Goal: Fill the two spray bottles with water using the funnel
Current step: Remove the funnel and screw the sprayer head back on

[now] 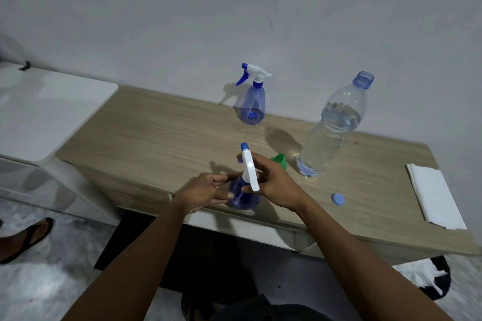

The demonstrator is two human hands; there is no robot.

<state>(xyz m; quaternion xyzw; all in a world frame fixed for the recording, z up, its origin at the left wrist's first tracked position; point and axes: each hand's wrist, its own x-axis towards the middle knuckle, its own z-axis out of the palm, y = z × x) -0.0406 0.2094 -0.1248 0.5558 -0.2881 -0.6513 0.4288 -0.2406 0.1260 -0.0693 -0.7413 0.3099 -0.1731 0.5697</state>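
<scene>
Near spray bottle (pixel 243 197): stands at the front edge of the table (pixel 156 133), near the middle; it looks empty
Spray head (pixel 249 169): white with a blue tip; it sits on top of that bottle
Left hand (pixel 206 191): fingers curl round the blue body and hold it
Right hand (pixel 273 180): fingers and thumb curl round the spray head, low down by the neck
Far spray bottle (pixel 253 104): at the back edge by the wall; its head is on; no hand is near it
Funnel (pixel 279 160): green; lies just behind the right hand, mostly hidden
Water bottle (pixel 331 130): stands right of the middle; the top is open; there is a lot of water inside
Blue cap (pixel 338 200): lies near the front edge, to the right
White paper (pixel 435 195): at the right edge
Step in hand: most likely twisting the spray head off, so the funnel can go in
How to do it well: hold the body still but do not squash it; turn the ring at the neck, not the trigger; lift the head straight up; push the bottle back from the front edge before pouring, so it cannot tip off
</scene>
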